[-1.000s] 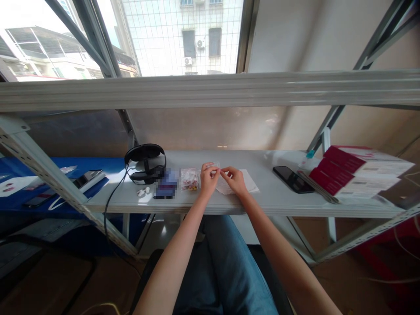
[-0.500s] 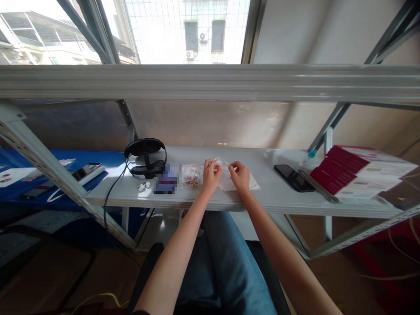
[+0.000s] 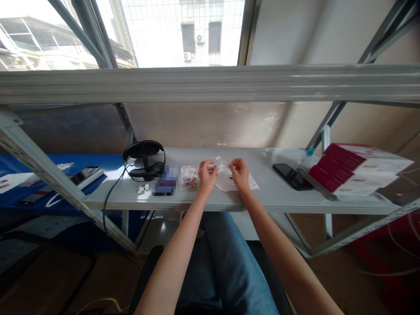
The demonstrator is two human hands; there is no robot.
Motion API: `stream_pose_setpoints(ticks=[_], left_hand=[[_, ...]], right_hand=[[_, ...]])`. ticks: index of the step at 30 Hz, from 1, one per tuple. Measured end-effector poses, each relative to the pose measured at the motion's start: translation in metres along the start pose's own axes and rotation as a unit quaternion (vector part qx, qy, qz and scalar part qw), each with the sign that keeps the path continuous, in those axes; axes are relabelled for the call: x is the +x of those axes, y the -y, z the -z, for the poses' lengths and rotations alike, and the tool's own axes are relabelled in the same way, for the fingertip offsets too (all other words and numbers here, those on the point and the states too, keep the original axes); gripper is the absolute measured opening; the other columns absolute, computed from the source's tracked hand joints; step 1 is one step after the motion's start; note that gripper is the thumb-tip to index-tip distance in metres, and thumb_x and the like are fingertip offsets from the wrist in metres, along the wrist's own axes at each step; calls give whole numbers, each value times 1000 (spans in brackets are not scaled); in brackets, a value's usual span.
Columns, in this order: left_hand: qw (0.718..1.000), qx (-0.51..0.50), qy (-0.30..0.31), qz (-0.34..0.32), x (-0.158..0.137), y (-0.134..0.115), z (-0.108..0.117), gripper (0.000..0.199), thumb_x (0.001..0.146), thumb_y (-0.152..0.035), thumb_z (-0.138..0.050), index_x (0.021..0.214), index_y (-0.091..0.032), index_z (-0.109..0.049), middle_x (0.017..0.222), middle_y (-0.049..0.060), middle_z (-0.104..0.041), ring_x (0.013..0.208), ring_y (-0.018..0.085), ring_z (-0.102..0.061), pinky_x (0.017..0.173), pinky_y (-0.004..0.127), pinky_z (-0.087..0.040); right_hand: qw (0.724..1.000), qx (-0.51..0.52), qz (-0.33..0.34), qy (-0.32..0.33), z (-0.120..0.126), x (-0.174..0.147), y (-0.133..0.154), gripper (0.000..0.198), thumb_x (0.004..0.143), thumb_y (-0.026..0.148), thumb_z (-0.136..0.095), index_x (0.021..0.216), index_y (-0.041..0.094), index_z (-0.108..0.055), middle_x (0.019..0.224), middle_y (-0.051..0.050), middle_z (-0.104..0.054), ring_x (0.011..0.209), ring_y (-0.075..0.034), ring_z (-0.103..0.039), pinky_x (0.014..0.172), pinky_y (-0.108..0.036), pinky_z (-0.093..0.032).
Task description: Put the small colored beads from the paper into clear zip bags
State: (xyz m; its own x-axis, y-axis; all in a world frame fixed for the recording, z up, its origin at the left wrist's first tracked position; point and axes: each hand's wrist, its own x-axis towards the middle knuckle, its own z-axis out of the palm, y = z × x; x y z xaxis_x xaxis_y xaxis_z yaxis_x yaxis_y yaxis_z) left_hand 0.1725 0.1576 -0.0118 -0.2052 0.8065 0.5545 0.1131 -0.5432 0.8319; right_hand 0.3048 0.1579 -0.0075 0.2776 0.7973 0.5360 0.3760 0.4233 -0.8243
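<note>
My left hand (image 3: 206, 176) is closed in a pinch on a small clear plastic bag (image 3: 218, 162), which stands up crumpled between the hands. My right hand (image 3: 240, 174) also has its fingertips pinched together, just right of the bag; what they hold is too small to make out. Under both hands lies a white sheet (image 3: 225, 183), perhaps paper, flat on the shelf. Close to the left hand's outer side is another clear bag (image 3: 189, 176) with small red and yellow pieces in it.
Left on the grey shelf (image 3: 262, 199) are black headphones (image 3: 144, 148), white earbuds (image 3: 142, 188) and a blurred-out purple item (image 3: 166, 180). To the right lie a black phone (image 3: 292, 176) and stacked dark-red and white boxes (image 3: 341, 168). A metal beam (image 3: 210, 84) crosses above.
My hands have drawn slightly apart, the left one shifting a little left. The plastic bag now stands more clear of the fingers. The view has tilted slightly.
</note>
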Motion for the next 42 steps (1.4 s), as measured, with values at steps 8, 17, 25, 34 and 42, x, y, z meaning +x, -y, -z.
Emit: stream_pose_setpoints(ticks=[8,17,25,34,42], left_hand=[[999,3,-45,-5,2,2,4,20,79,-29,-55,94,-16,-54,93,6,-58,62,8,-58,51,19,-50],[1000,-10,-11,-2,0,-3,3,23,80,-28,-54,100,-16,-55,106,9,-55,65,8,-61,50,18,-51],[1000,-3,7,12,-4,-9,6,32,82,-39,-50,106,-19,-56,112,10,-54,60,6,-58,43,15,-48],[998,-37,44,28,-6,-20,4,46,79,-36,-55,121,-23,-41,120,10,-50,68,9,-59,48,19,-50],[999,1,39,22,-5,-16,5,38,78,-40,-54,110,-21,-47,102,6,-56,64,8,-58,44,16,-43]], right_hand=[[995,56,-32,71,1,1,5,27,76,35,-42,82,18,-62,61,0,-56,52,-12,-45,50,-25,-39],[996,49,-11,69,-3,3,4,40,74,56,-50,68,17,-61,67,-2,-55,55,-11,-45,48,-22,-38],[986,91,-47,134,-1,2,10,49,76,61,-44,73,18,-68,58,-1,-50,52,-11,-44,45,-22,-35],[955,231,-145,114,2,5,10,52,75,63,-42,88,18,-65,67,-2,-58,45,-8,-38,39,-22,-26],[937,318,-133,54,20,18,-1,47,77,65,-32,91,27,-56,68,-1,-58,41,-10,-31,36,-23,-24]])
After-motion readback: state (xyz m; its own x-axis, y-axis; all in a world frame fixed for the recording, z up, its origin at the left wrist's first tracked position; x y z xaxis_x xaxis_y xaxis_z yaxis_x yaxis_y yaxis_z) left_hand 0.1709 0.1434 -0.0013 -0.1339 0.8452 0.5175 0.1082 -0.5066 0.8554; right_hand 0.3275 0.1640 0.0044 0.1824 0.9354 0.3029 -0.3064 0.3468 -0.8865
